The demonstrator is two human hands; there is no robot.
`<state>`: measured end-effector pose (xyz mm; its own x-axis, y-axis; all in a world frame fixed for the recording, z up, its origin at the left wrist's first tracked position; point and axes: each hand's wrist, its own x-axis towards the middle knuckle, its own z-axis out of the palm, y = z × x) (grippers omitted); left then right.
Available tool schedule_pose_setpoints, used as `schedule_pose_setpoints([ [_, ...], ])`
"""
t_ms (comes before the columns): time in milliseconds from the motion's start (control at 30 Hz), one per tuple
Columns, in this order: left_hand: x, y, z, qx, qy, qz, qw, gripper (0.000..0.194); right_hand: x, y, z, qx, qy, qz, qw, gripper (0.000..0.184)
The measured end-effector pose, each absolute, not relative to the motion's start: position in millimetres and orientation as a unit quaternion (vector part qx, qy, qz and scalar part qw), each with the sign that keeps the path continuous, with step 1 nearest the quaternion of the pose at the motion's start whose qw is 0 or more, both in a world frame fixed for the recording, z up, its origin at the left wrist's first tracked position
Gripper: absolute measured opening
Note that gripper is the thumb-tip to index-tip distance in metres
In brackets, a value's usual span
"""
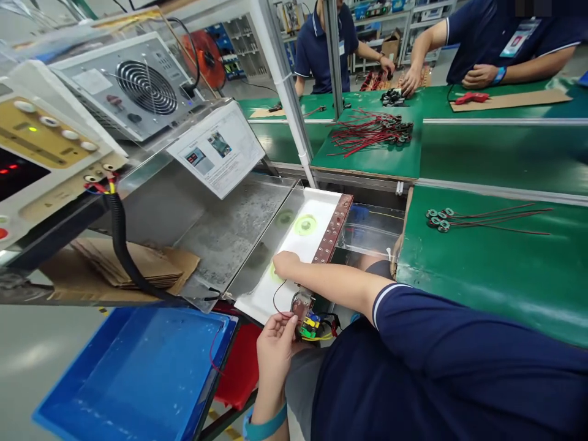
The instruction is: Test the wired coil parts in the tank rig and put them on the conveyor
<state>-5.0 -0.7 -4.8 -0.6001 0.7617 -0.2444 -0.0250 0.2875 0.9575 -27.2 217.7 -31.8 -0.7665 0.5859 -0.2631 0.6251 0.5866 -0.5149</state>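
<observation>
My right hand [285, 263] reaches left across my body onto a white test plate [257, 301]. Its fingers are curled down on a green ring coil [274, 275] lying there, mostly hidden under the hand. My left hand [275, 348], with a blue wristband, pinches a thin red wire [277, 300] that loops up from the coil. It is right next to a small clip fixture [309, 320] with yellow, green and blue parts. A second green ring [305, 225] lies farther back on the plate, beside a brown terminal strip [333, 228].
A test instrument [46, 147], a fan box [133, 86] and an instruction sheet [215, 147] stand to the left. A blue tray [138, 373] and a red bin [241, 367] sit below. Wired coils [441, 220] lie on the green table [487, 275]. Two co-workers [500, 43] work at the back.
</observation>
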Motion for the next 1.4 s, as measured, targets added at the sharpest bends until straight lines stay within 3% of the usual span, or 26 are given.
schedule_pose_setpoints([
  [200,0,3,-16,0.293,0.734,0.530,0.307,0.043,3,230,-21,0.319,0.901,-0.293,-0.035,0.026],
  [367,2,4,-17,0.317,0.751,0.503,0.288,0.040,75,247,-18,0.275,0.890,-0.313,-0.186,0.015],
  [600,-3,2,-24,0.356,0.755,0.466,0.295,0.039,159,269,-39,0.329,0.856,-0.287,-0.276,0.013],
  [1400,-7,-2,-18,0.433,0.788,0.366,0.241,0.041,152,279,-46,0.356,0.840,-0.316,-0.263,0.014],
])
